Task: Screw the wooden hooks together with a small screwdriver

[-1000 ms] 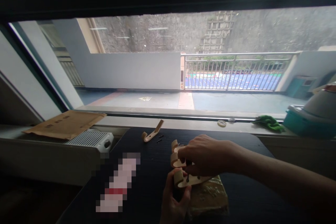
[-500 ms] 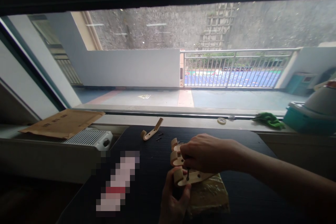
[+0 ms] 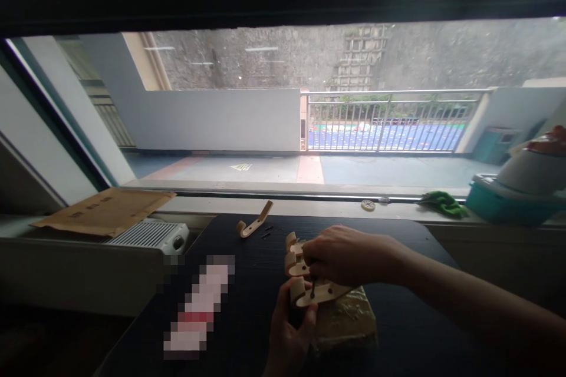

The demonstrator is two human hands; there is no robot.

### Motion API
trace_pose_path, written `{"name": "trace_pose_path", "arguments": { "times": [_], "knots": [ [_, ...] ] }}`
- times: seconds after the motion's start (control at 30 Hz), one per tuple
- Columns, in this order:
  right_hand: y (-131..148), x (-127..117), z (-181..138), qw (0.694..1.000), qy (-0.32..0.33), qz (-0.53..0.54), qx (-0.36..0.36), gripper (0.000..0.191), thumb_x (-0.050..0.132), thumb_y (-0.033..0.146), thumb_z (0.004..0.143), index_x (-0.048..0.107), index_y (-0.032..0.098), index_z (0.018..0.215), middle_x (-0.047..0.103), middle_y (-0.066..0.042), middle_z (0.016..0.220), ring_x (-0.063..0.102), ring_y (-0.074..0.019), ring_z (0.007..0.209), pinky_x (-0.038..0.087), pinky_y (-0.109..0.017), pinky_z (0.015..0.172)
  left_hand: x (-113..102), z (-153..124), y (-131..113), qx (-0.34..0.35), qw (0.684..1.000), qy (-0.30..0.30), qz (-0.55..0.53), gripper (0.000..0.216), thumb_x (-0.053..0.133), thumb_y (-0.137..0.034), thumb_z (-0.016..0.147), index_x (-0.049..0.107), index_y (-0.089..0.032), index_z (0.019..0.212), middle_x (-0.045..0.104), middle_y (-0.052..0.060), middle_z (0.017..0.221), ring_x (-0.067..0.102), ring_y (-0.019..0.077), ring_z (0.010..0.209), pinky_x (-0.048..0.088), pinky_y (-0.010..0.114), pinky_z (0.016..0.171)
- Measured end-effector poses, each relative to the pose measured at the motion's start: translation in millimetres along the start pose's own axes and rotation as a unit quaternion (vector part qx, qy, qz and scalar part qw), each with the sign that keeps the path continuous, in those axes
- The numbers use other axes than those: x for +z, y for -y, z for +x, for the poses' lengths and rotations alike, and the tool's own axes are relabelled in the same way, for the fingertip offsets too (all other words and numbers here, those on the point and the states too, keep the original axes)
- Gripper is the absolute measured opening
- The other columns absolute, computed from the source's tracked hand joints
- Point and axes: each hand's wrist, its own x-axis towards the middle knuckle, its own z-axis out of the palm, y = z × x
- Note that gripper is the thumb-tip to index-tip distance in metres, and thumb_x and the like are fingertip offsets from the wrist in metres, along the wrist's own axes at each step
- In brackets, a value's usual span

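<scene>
My left hand (image 3: pixel 287 330) is closed round the curled end of a pale wooden hook (image 3: pixel 325 293), thumb on its near side. The hook lies over a brown block in clear plastic wrap (image 3: pixel 347 324). Above it, my right hand (image 3: pixel 345 254) pinches a thin dark screw (image 3: pixel 313 290), which stands upright at a hole near the curled end. A second dark hole shows farther along the hook. Just behind, another wooden hook (image 3: pixel 297 266) and the curl of a third (image 3: pixel 290 241) are partly covered by my right hand.
On the black table (image 3: pixel 247 306) lie a separate wooden hook (image 3: pixel 254 227), small dark screws (image 3: pixel 266 235) and a blurred-out pinkish strip (image 3: pixel 198 309). A tape roll (image 3: pixel 368 205), green cloth (image 3: pixel 444 204) and teal box (image 3: pixel 508 200) sit on the sill. A brown envelope (image 3: pixel 106 212) is at left.
The view has shifted slightly, so the scene sits a little lower at the top. Both hands keep their grips on the hook and the screw, with little visible movement.
</scene>
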Motion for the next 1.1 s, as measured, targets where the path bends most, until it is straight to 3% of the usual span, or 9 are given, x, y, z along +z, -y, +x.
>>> {"name": "trace_pose_path", "arguments": {
  "times": [0.17,0.37,0.57,0.77,0.93,1.1],
  "knots": [
    [3,3,1,0.999,-0.022,-0.009,0.023,0.026,0.04,0.028,0.088,0.063,0.015,0.085,0.064,-0.005,0.073,0.056,-0.0136,0.061,0.03,-0.025,0.053,1,3,-6,-0.006,1.0,-0.02,-0.017,0.031,0.067,-0.028,0.07,0.059,-0.019,0.099,0.068,0.005,0.093,0.064,0.0228,0.091,0.049,0.034,0.087],
    [8,-8,-7,1.0,-0.007,-0.013,0.019,0.02,0.047,0.029,0.084,0.065,0.02,0.089,0.067,-0.003,0.078,0.059,-0.0146,0.068,0.032,-0.024,0.057,2,3,-7,-0.01,0.999,-0.015,-0.028,0.031,0.068,-0.031,0.069,0.061,-0.019,0.097,0.069,0.006,0.094,0.064,0.024,0.092,0.049,0.035,0.087],
    [6,-2,-3,1.0,-0.019,-0.016,0.018,0.024,0.041,0.027,0.088,0.061,0.017,0.081,0.064,-0.003,0.072,0.055,-0.0123,0.061,0.029,-0.024,0.054,10,-2,4,-0.003,0.996,-0.073,-0.046,0.035,0.068,-0.035,0.069,0.059,-0.022,0.1,0.068,0.003,0.092,0.063,0.0224,0.09,0.046,0.034,0.089],
    [1,2,2,0.998,-0.037,-0.005,0.046,0.027,0.038,0.031,0.089,0.061,0.017,0.083,0.063,-0.004,0.072,0.055,-0.0132,0.061,0.028,-0.024,0.053,13,-3,8,-0.003,0.996,-0.075,-0.051,0.037,0.067,-0.037,0.07,0.058,-0.021,0.102,0.068,0.005,0.093,0.062,0.0231,0.091,0.046,0.035,0.088],
    [-2,-6,-1,1.0,-0.012,-0.006,0.012,0.017,0.047,0.026,0.082,0.063,0.021,0.086,0.064,-0.001,0.073,0.055,-0.0127,0.062,0.029,-0.024,0.054,13,-3,8,-0.01,0.996,-0.077,-0.05,0.037,0.066,-0.038,0.07,0.058,-0.021,0.101,0.068,0.005,0.092,0.063,0.0242,0.09,0.047,0.037,0.088],
    [-6,0,-1,1.0,-0.017,0.005,0.007,0.024,0.043,0.029,0.087,0.062,0.018,0.079,0.063,-0.001,0.07,0.053,-0.0119,0.06,0.029,-0.024,0.054,11,-4,6,-0.013,0.996,-0.073,-0.045,0.035,0.066,-0.035,0.071,0.058,-0.021,0.101,0.067,0.005,0.092,0.062,0.0228,0.09,0.047,0.035,0.088]
  ]
}}
